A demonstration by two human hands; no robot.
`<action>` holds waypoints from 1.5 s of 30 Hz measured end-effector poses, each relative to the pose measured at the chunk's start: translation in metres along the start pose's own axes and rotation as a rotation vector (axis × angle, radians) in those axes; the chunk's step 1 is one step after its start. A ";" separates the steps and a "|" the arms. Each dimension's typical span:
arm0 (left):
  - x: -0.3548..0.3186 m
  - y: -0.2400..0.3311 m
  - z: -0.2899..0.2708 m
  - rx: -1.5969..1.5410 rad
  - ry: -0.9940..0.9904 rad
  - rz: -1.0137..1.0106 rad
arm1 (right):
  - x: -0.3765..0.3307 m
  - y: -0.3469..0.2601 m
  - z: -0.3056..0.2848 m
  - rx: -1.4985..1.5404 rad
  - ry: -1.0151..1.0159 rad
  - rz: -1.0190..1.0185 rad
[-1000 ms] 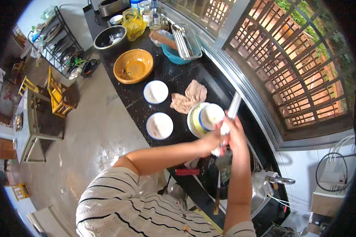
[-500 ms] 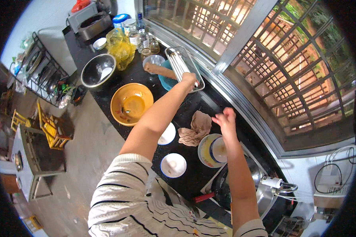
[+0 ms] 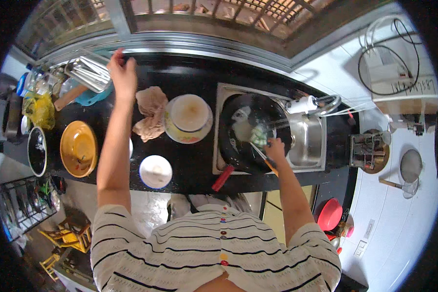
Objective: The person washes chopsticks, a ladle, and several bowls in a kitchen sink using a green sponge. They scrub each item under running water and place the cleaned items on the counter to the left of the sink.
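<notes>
My right hand (image 3: 276,150) is over the black wok (image 3: 236,158) in the sink, fingers drawn together; what they hold, if anything, is not clear. Beside it lies a slim utensil with a metal blade and orange handle (image 3: 264,158). Pale green and white pieces (image 3: 260,135) are in the wok, whose red handle (image 3: 223,178) juts toward me. At the far left my left hand (image 3: 124,75) is raised with thumb and fingers apart, holding nothing. Just left of it sits a wire basket (image 3: 69,68) of white sticks (image 3: 93,73).
A crumpled brown cloth (image 3: 150,113) lies beside stacked bowls (image 3: 190,114). A white bowl (image 3: 155,171) stands at the counter's front edge, an orange basin (image 3: 78,146) and dark bowl (image 3: 37,151) farther left. The faucet (image 3: 304,105) reaches over the steel sink (image 3: 309,141).
The view has turned right toward the sink. My left hand has come off the basket of white sticks. My right hand has moved from beside the stacked bowls to the wok.
</notes>
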State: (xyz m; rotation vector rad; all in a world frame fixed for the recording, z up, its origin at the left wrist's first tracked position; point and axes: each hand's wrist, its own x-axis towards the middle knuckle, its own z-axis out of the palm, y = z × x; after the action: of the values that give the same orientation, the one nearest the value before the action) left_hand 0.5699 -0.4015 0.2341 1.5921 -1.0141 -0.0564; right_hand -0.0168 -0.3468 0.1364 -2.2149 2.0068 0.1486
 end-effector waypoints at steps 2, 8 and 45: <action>-0.082 0.121 0.022 -0.529 -0.144 -0.219 | -0.020 0.006 0.014 -0.105 -0.155 0.011; -0.326 0.159 0.104 -0.403 -0.878 -0.572 | 0.008 0.023 0.066 0.075 -0.442 -0.199; -0.470 0.275 0.213 -0.735 -0.383 -1.600 | 0.129 -0.001 0.067 0.368 0.135 -1.057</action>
State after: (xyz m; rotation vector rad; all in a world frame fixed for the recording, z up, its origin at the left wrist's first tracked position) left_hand 0.0068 -0.2564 0.1698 1.2986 0.2795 -1.6392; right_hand -0.0012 -0.4618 0.0486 -2.6910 0.5929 -0.4515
